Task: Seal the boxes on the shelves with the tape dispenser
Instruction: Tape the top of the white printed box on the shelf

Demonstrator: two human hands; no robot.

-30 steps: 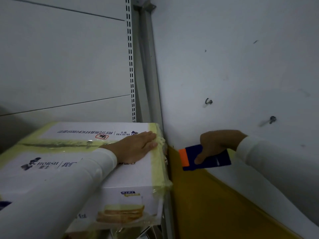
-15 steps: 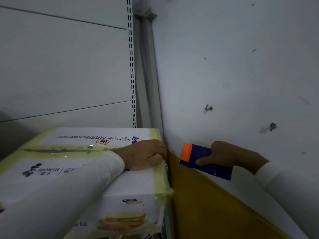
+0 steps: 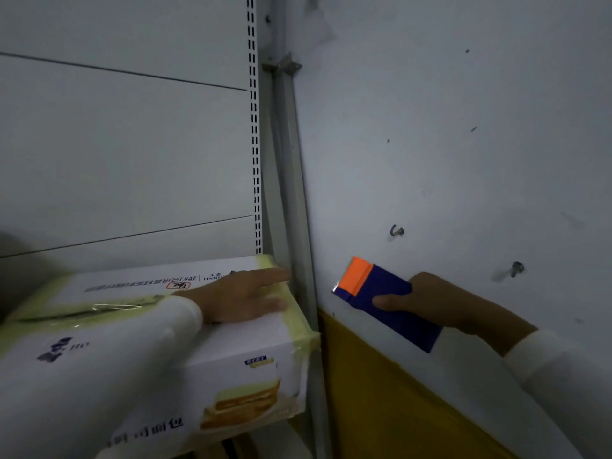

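Note:
A white cardboard box (image 3: 251, 346) with dark print and a sandwich picture sits on the shelf at the lower left. Yellowish tape runs along its top seam and right edge. My left hand (image 3: 241, 298) lies flat on the box top near its right edge, fingers spread and pointing right. My right hand (image 3: 427, 301) holds a blue tape dispenser (image 3: 387, 299) with an orange front end and a serrated blade, in the air to the right of the box, close to the wall.
A grey shelf upright (image 3: 291, 193) with a slotted strip (image 3: 254, 127) stands between box and wall. The white wall (image 3: 463, 127) on the right carries two metal hooks (image 3: 396, 230) and a yellow lower band (image 3: 381, 409). White back panels rise behind the box.
My left hand has flattened from a curled grip and reaches further toward the box's right edge. My right hand has tilted the dispenser so its orange end points up and left.

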